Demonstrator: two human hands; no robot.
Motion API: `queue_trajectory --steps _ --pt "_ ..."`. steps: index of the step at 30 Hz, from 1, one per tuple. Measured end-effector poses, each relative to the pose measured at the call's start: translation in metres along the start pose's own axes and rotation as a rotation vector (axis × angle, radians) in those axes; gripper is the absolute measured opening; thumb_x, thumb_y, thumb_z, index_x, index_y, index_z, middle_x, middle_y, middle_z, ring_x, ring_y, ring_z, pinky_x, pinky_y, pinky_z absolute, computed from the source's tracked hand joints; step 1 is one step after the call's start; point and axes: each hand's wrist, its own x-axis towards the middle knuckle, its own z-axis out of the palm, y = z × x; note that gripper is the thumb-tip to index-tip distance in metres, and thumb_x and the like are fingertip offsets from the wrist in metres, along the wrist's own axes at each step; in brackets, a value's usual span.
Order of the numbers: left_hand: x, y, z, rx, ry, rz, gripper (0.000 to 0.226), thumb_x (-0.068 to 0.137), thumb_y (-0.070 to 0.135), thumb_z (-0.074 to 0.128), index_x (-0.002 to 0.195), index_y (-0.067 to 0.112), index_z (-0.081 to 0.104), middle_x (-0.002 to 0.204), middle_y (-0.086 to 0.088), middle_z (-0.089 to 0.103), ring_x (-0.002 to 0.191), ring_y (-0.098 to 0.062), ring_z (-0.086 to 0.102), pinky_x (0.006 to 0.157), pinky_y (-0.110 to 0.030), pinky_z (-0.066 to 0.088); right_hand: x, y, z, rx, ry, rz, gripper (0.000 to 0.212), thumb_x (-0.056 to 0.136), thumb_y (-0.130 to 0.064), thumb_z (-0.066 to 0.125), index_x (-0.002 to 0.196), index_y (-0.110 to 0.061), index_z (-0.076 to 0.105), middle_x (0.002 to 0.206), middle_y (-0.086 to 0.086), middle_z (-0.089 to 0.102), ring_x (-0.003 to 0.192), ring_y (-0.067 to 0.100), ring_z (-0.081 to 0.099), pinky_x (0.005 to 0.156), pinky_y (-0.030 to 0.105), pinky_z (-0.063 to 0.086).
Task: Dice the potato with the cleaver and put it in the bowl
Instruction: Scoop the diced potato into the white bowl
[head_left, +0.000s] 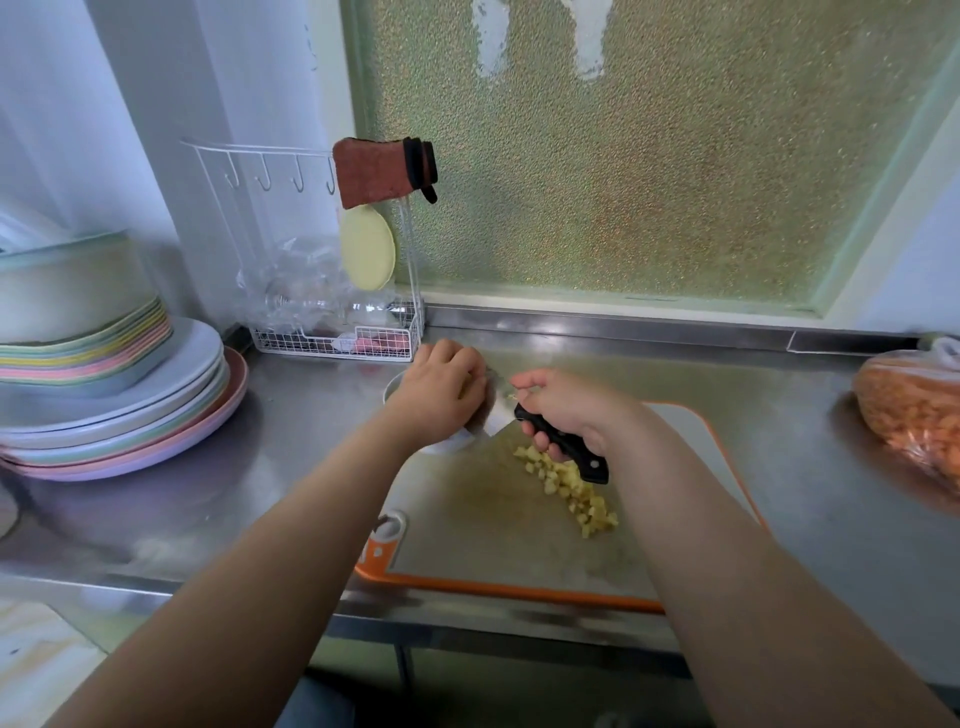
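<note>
A row of yellow diced potato (571, 488) lies on the grey cutting board (493, 540) with an orange rim. My right hand (566, 410) grips the black handle of the cleaver (563, 441), whose blade reaches left over the white bowl (447, 441). My left hand (441, 389) hovers above the bowl with curled fingers against the blade, apparently on potato pieces, and it hides most of the bowl. What lies under that hand is blurred.
A stack of pastel plates and bowls (114, 384) fills the left of the steel counter. A white wire rack (337, 332) with a sponge stands at the back wall. A bag of orange food (914, 410) sits at the far right.
</note>
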Motion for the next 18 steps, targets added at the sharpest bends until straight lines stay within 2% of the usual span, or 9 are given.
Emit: queue_trajectory --steps 4,7,10,13,16,18 --pt "0.006 -0.011 0.002 0.089 0.048 -0.062 0.043 0.087 0.038 0.028 0.092 0.005 0.057 0.093 -0.016 0.055 0.087 -0.034 0.047 0.081 -0.041 0.035 -0.002 0.0 -0.006 -0.014 0.018 -0.011 0.035 0.103 -0.015 0.035 0.135 -0.027 0.042 0.07 0.007 0.05 0.049 0.014 0.043 0.038 0.019 0.036" --pt "0.006 -0.017 -0.004 0.122 0.052 -0.142 0.024 0.095 0.021 0.04 0.099 0.002 0.055 0.101 -0.019 0.053 0.094 -0.035 0.046 0.084 -0.039 0.031 -0.004 0.001 -0.015 -0.007 0.052 -0.008 0.033 0.102 -0.016 0.037 0.132 -0.029 0.044 0.07 0.006 0.052 0.05 0.014 0.044 0.038 0.019 0.037" --pt "0.002 -0.018 -0.011 0.167 0.025 -0.241 0.021 0.095 0.024 0.041 0.1 0.008 0.052 0.103 -0.014 0.057 0.097 -0.033 0.05 0.076 -0.037 0.036 -0.004 0.001 -0.025 -0.014 0.113 -0.006 0.032 0.102 -0.018 0.037 0.129 -0.031 0.046 0.071 0.005 0.055 0.05 0.013 0.044 0.04 0.021 0.037" --pt "-0.004 -0.012 -0.016 0.283 0.03 -0.263 0.02 0.093 0.023 0.042 0.104 0.013 0.054 0.104 -0.01 0.062 0.095 -0.033 0.055 0.068 -0.034 0.035 -0.004 -0.002 -0.029 -0.062 0.142 -0.014 0.041 0.1 -0.015 0.033 0.135 -0.033 0.043 0.074 0.005 0.062 0.051 0.013 0.046 0.042 0.022 0.039" --pt "-0.015 0.0 -0.018 0.311 0.093 -0.164 0.035 0.087 0.015 0.047 0.122 0.013 0.052 0.12 -0.009 0.056 0.107 -0.032 0.051 0.078 -0.038 0.04 -0.006 -0.006 -0.027 -0.116 0.114 -0.041 0.048 0.097 -0.008 0.031 0.138 -0.031 0.04 0.078 0.007 0.067 0.052 0.014 0.047 0.044 0.024 0.04" --pt "-0.026 0.013 -0.019 0.31 0.081 -0.029 0.061 0.081 0.014 0.052 0.14 0.013 0.038 0.14 -0.006 0.043 0.124 -0.031 0.04 0.097 -0.039 0.038 -0.007 -0.009 -0.023 -0.141 0.096 -0.061 0.036 0.096 -0.005 0.031 0.121 -0.026 0.046 0.079 0.009 0.068 0.053 0.014 0.047 0.046 0.025 0.04"
